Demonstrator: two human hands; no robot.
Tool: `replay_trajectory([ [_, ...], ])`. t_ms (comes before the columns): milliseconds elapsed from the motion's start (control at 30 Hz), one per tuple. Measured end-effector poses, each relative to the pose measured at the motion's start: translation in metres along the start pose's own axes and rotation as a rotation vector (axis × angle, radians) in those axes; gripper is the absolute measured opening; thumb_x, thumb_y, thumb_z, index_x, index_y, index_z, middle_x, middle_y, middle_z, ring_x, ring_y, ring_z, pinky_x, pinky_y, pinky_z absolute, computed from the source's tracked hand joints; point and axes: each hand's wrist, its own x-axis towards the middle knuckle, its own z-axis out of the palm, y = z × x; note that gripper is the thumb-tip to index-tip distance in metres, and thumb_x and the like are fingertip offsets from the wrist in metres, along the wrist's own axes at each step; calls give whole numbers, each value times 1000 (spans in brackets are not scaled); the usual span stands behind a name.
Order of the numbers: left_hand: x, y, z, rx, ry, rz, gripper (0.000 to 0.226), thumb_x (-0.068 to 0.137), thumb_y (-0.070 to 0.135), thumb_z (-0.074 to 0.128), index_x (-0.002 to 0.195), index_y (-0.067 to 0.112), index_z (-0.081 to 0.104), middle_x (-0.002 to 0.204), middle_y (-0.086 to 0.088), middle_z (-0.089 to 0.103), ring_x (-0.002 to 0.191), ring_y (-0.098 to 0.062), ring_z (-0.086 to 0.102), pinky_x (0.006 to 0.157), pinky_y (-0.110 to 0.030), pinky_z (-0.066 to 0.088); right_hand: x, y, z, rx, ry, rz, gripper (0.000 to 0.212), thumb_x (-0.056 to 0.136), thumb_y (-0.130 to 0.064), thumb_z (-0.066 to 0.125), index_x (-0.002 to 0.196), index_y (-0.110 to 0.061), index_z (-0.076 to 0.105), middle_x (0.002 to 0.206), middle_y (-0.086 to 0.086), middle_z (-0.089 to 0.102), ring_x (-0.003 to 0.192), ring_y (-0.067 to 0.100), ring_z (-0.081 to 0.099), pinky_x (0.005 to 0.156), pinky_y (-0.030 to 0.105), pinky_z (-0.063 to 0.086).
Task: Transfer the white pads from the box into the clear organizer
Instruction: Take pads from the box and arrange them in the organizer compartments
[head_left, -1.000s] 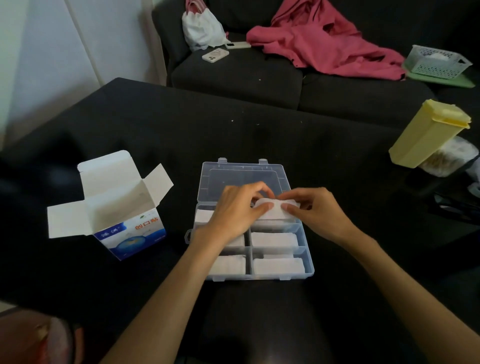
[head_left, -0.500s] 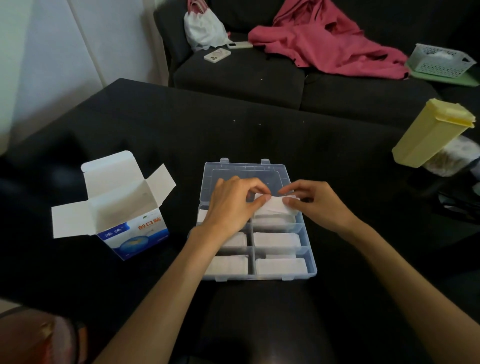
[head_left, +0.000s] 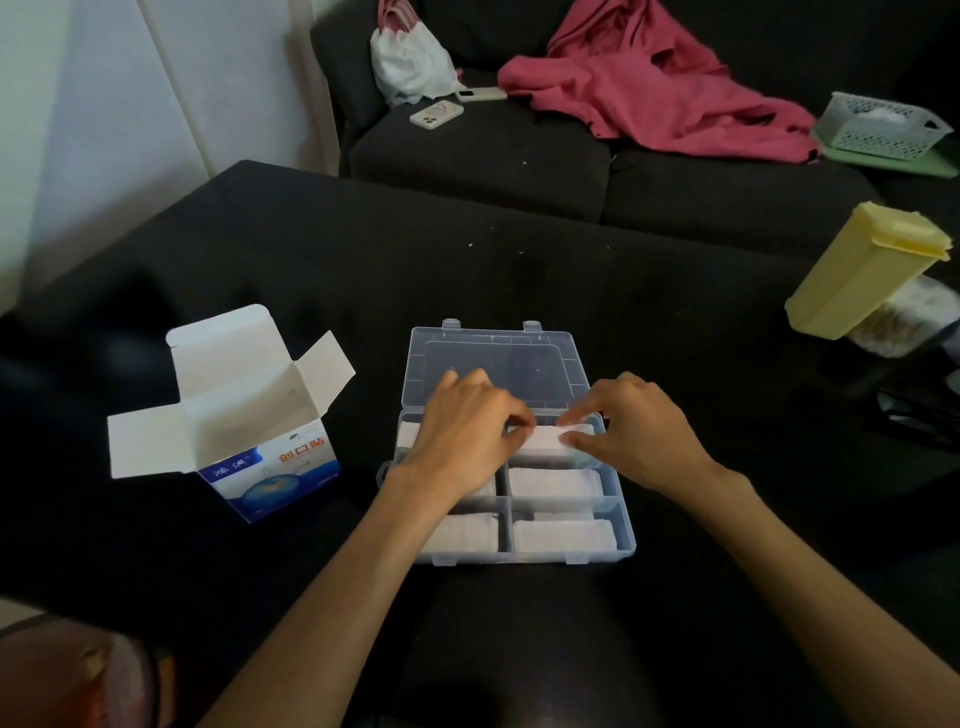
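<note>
Organizer (head_left: 519, 558) at table (head_left: 519, 280) centre, lid (head_left: 493, 358) lying open toward 12 o'clock. Pads (head_left: 556, 482) inside its compartments. Box (head_left: 249, 415) at 9 o'clock, flaps up. Container (head_left: 862, 273) at 2 o'clock. Sofa (head_left: 478, 171) beyond at 12, phone (head_left: 435, 114) and garment (head_left: 654, 88) on it.

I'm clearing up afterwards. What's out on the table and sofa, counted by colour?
White: 4 (box, bag, 2 phones)
Clear: 1 (organizer)
Yellow: 1 (container)
Pink: 1 (cloth)
Grey: 1 (basket)
Total: 8
</note>
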Motion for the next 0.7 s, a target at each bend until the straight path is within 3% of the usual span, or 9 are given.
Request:
replay_trajectory([
  [133, -2, 0, -2, -10, -2, 9, 22, 93, 33, 55, 112, 33, 66, 111, 8, 64, 104, -10, 47, 89, -23, 27, 6, 5, -21, 47, -66, 181, 17, 82, -32, 67, 97, -24, 70, 79, -13, 49, 70, 6, 48, 63, 18, 40],
  [200, -2, 0, -3, -20, -16, 1, 22, 94, 32, 55, 112, 33, 67, 109, 8, 66, 102, -10, 50, 94, -26, 30, 10, 7, -22, 14, -150, 239, 16, 85, -30, 66, 96, -19, 71, 80, -11, 59, 66, 6, 53, 57, 17, 42],
  [300, -1, 0, -3, -36, -21, -10, 22, 93, 31, 57, 112, 33, 67, 108, 9, 68, 100, -10, 53, 99, -29, 32, 13, -1, -15, -153, -201, 237, 17, 85, -30, 65, 94, -17, 69, 93, 0, 67, 71, 12, 59, 69, 26, 52],
  [400, 0, -1, -3, -23, -35, -17, 22, 92, 32, 56, 112, 32, 68, 109, 8, 67, 100, -11, 54, 100, -29, 33, 14, -12, -11, -234, -222, 239, 18, 86, -32, 64, 92, -14, 63, 88, 2, 64, 71, 14, 57, 83, 32, 51],
  [700, -2, 1, -4, -58, -32, -47, 26, 92, 35, 57, 116, 32, 65, 113, 7, 66, 104, -11, 53, 99, -28, 33, 12, -3, -16, -12, -197, 317, 19, 79, -32, 72, 93, -19, 71, 83, -6, 61, 65, 11, 57, 66, 23, 53],
])
